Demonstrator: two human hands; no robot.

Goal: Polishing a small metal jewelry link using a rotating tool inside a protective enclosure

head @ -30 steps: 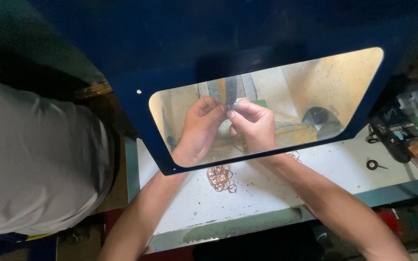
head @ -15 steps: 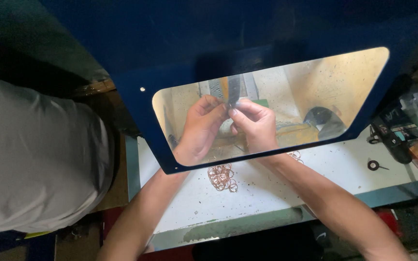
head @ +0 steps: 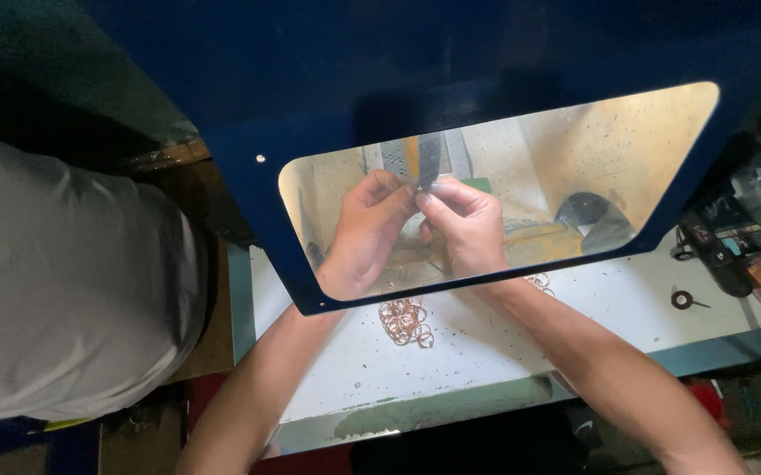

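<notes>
Both my hands reach behind a clear window in a blue guard panel [head: 486, 53]. My left hand [head: 365, 230] and my right hand [head: 467, 224] meet fingertip to fingertip and pinch a small metal ring at the lower end of an upright dark grinding belt [head: 429, 158]. The ring itself is too small to make out well. A pile of thin copper-coloured rings [head: 404, 320] lies on the white bench top [head: 486, 352] just below the window, between my forearms.
A person in a grey shirt [head: 64, 290] stands close at the left. A second small cluster of rings [head: 539, 283] lies by my right forearm. A small black disc [head: 682, 300] and a cluttered tool tray [head: 750, 246] sit at the right.
My two hands have stayed pinched together at the belt; they have shifted only slightly. The view has drifted a little.
</notes>
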